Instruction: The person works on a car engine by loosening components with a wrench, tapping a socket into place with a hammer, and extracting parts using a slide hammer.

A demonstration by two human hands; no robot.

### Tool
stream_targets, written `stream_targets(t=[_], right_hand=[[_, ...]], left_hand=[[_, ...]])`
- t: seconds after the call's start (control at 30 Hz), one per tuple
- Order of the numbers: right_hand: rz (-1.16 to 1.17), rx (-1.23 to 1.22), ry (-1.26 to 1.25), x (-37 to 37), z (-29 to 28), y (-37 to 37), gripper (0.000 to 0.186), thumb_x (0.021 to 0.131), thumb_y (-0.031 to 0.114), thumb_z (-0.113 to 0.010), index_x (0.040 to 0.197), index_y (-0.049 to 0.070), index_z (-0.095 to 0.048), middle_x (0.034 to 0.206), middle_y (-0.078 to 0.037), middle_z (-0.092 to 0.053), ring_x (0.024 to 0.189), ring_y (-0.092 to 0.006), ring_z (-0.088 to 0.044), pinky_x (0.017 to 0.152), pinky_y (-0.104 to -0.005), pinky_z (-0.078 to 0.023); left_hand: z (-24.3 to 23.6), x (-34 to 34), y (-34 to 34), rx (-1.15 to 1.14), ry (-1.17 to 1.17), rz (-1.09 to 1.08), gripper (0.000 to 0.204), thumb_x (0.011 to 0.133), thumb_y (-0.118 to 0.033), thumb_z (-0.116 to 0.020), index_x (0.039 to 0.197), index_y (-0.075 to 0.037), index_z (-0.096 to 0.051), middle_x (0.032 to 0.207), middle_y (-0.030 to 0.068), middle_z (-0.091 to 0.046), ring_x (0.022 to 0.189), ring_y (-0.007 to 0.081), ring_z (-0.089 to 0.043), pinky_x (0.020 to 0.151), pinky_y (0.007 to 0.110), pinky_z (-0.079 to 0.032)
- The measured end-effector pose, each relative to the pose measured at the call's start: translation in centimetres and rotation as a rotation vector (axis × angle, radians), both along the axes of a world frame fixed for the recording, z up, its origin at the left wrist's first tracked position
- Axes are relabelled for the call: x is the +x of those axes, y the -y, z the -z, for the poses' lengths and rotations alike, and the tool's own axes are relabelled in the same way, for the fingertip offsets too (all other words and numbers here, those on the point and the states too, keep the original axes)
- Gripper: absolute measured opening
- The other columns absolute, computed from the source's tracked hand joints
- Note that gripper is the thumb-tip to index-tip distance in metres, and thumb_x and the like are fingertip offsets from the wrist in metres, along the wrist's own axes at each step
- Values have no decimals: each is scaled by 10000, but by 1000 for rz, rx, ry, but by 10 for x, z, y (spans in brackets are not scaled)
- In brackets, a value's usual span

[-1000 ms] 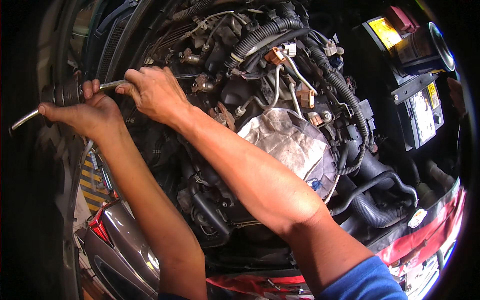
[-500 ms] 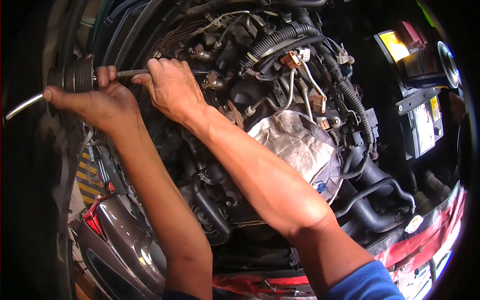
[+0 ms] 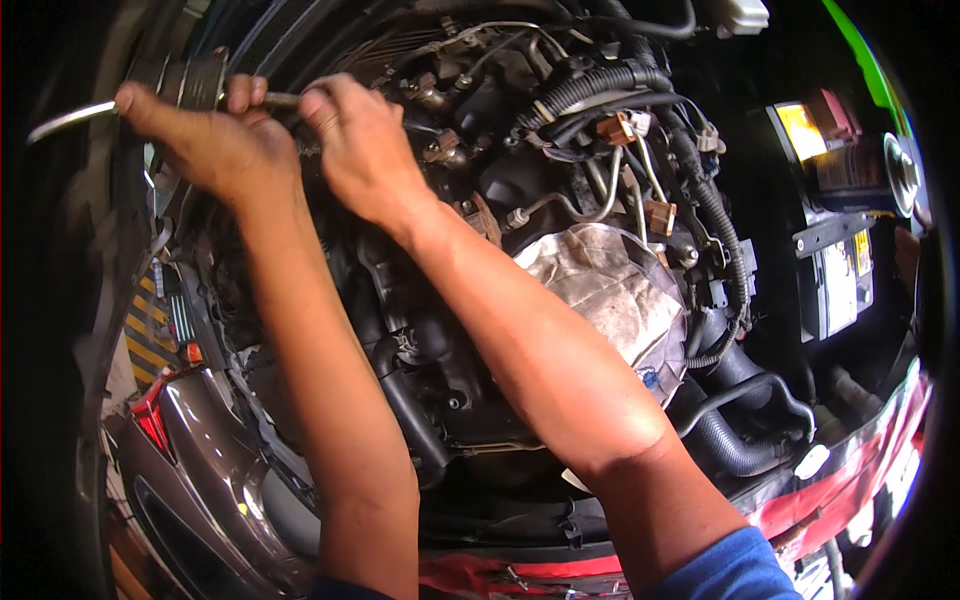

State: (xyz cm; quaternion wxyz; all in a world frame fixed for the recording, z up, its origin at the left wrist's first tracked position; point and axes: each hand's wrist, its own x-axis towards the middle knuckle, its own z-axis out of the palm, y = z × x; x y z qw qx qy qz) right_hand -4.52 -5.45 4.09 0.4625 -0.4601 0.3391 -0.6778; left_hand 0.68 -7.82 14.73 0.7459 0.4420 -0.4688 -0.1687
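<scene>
A slide hammer, its dark ribbed cylindrical weight (image 3: 190, 80) threaded on a metal rod, lies across the far left of the engine bay. My left hand (image 3: 225, 150) is closed round the weight from below, the thumb at its outer end. Beyond that thumb a bright rod end (image 3: 70, 120) sticks out and looks curved. My right hand (image 3: 365, 145) grips the rod further right, above the engine. Just right of it are metal engine fittings (image 3: 440, 148). The rod's far tip is hard to make out behind my right hand.
A crumpled pale cover (image 3: 605, 285) lies on the engine beside my right forearm. Ribbed hoses (image 3: 600, 92) and brown connectors (image 3: 660, 216) surround it. At right stand a battery (image 3: 840, 285) and a can (image 3: 860, 175). A dark car (image 3: 215, 470) is parked at lower left.
Both hands have moved up and slightly right in the picture with the slide hammer, keeping their grips. The view has shifted a little too, and the engine now appears further right.
</scene>
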Motion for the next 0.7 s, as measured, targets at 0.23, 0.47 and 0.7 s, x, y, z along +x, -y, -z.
stream_targets(t=[0.23, 0.47, 0.7], right_hand=[[-314, -96, 180, -19, -25, 11, 603, 985, 582, -613, 1220, 32, -689, 1095, -140, -745, 1046, -328, -694, 986, -407, -512], [-471, -121, 235, -23, -29, 8, 613, 1090, 382, -553, 1553, 7, -405, 1509, -157, -522, 1350, -217, -518, 1130, -341, -419], [-586, -229, 354, -11, -25, 11, 530, 1151, 297, -376, 1600, 18, -338, 1536, -162, -484, 1355, -233, -522, 1148, -343, -424]], left_hand=[[0, 5, -12, -50, -58, 404, 682, 956, -616, -622, 1326, -46, -561, 984, 112, -640, 787, 265, -624, 757, 379, -544], [15, -10, -11, -142, 23, -95, 692, 867, -654, -759, 1140, -29, -638, 1060, 123, -677, 981, 224, -660, 872, 366, -552], [17, -17, -47, -159, -52, 106, 906, 847, -661, -770, 1323, 53, -481, 1167, 190, -633, 1014, 253, -674, 748, 339, -626]])
